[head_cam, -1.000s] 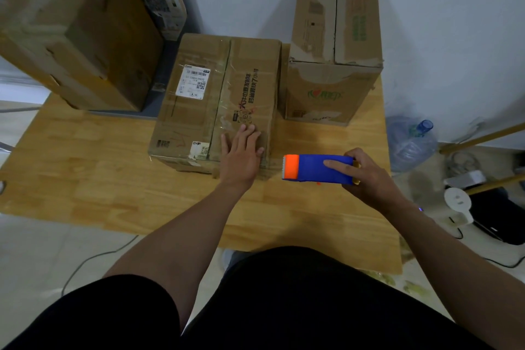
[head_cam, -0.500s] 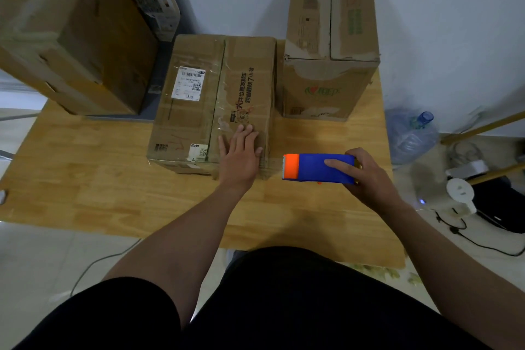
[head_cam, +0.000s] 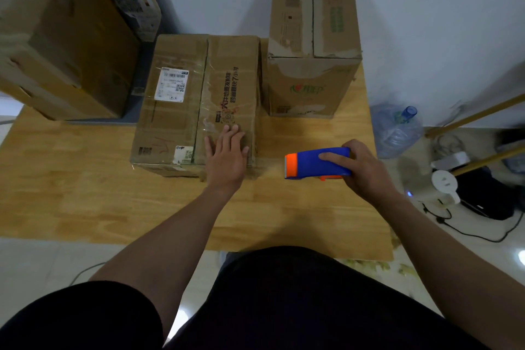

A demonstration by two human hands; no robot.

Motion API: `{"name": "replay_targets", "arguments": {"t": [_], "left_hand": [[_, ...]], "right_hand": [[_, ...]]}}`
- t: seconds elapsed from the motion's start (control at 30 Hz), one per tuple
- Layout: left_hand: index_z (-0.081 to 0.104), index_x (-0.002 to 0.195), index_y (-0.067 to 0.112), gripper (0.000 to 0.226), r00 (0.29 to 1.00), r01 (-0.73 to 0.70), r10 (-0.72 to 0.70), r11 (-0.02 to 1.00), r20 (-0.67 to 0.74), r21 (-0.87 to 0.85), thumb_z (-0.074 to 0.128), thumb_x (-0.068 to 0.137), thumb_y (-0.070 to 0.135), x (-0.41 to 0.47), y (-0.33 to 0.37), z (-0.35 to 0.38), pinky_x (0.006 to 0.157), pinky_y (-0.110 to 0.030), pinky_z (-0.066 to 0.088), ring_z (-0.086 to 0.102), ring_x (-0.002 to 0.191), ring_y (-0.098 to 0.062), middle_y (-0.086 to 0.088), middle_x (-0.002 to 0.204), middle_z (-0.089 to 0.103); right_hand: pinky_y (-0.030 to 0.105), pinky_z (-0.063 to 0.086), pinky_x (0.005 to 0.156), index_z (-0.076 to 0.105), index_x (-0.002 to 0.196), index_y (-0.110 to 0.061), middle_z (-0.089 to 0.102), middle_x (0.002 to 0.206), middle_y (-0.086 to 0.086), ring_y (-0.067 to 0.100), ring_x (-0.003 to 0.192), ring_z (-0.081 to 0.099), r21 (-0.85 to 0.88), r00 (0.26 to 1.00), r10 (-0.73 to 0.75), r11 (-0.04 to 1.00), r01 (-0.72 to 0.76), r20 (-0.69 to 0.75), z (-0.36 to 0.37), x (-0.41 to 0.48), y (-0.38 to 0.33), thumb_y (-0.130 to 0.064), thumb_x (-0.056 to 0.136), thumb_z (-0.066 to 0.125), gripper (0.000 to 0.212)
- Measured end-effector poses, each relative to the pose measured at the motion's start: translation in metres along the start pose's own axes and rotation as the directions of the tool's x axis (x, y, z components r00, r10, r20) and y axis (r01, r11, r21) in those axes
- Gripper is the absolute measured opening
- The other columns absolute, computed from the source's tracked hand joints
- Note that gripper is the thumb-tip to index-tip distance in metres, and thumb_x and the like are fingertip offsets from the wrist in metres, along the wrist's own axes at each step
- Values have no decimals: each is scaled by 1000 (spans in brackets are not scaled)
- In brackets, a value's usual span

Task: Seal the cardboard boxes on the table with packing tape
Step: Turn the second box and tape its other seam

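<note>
Since the earlier frame, hardly anything has shifted: the left hand (head_cam: pixel 225 158) stays flat on the low box (head_cam: pixel 196 99) and the right hand (head_cam: pixel 362 169) has kept the tape dispenser (head_cam: pixel 316 163) at the same spot.

The low box lies at the middle of the table (head_cam: pixel 71 193), toward its far edge. The tall box (head_cam: pixel 311 37) stands at the far right corner, just beside it. The left hand rests with fingers spread, palm down, over the box's near end, right of the centre seam. The right hand is wrapped around the blue body of the dispenser, orange end pointing left, held above the table near its right edge, apart from both boxes.

Risks:
- No free tape end is discernible; a stuck end would delay starting.
- Old film on the lid looks wrinkled; new tape may bond poorly.
- The left hand lies close to the seam and may obstruct the run.
</note>
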State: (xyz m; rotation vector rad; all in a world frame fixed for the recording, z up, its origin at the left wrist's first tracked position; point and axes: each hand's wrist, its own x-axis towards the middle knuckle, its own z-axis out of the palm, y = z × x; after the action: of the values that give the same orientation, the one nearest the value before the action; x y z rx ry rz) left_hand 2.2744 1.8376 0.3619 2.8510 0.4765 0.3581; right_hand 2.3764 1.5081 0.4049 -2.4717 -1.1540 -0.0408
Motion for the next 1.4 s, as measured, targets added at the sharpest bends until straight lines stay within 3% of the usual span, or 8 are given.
{"name": "replay_targets", "arguments": {"t": [0.2,0.53,0.67,0.77,0.83,0.93,1.07,1.4], "left_hand": [[51,142,15,39,1000,-3,4,1000,-16,10,42,108,33,-1,-1,1,124,-63,12,32,151,-24,-6,155,46],[51,142,15,50,1000,13,-13,1000,11,-14,25,108,41,-1,-2,2,122,-65,16,29,152,-24,-6,154,47],[51,141,15,48,1000,4,-4,1000,2,-2,26,109,41,0,-2,5,121,-66,18,30,152,-24,-6,154,47],[51,141,15,50,1000,11,-11,1000,25,8,24,108,41,1,0,2,121,-66,17,33,150,-26,-6,154,47],[51,141,14,50,999,12,-13,1000,31,13,25,108,40,1,0,0,121,-65,16,34,150,-27,-6,153,47],[52,141,14,47,1000,10,-10,1000,21,8,29,108,39,1,0,-1,121,-65,17,37,148,-28,-7,152,49],[48,143,17,40,1000,-3,3,1000,9,-20,34,110,35,0,1,0,122,-64,17,30,152,-25,-2,155,45],[47,144,27,44,985,-44,108,913,135,-406,56,102,14,0,-11,-41,124,-58,15,25,154,-21,2,156,46]], "right_hand": [[34,45,56,42,142,-47,39,108,2,22,98,48,-129,968,217,971,-201,125,25,10,-36,-28,91,70,62],[43,57,60,43,142,-43,42,112,9,30,100,50,-274,920,340,919,-282,193,39,25,-50,-35,94,66,54],[48,57,68,47,142,-45,45,107,9,39,91,60,1,764,575,799,-602,292,46,10,-18,-8,93,55,62],[41,57,45,51,139,-39,51,114,10,40,69,66,259,560,697,498,-827,448,48,13,-12,5,86,47,69],[49,59,47,46,137,-34,53,119,13,42,74,68,333,445,718,305,-892,535,54,18,-13,4,87,49,63],[57,59,51,34,128,-30,49,123,22,47,85,66,311,348,721,191,-931,599,65,19,-16,0,91,56,52],[57,61,62,34,140,-24,49,130,20,40,95,62,248,317,733,206,-947,601,78,10,-20,-5,94,60,56],[48,49,99,24,156,-8,34,153,21,40,128,51,-85,502,692,626,-775,520,59,29,-38,-18,96,61,71]]}}
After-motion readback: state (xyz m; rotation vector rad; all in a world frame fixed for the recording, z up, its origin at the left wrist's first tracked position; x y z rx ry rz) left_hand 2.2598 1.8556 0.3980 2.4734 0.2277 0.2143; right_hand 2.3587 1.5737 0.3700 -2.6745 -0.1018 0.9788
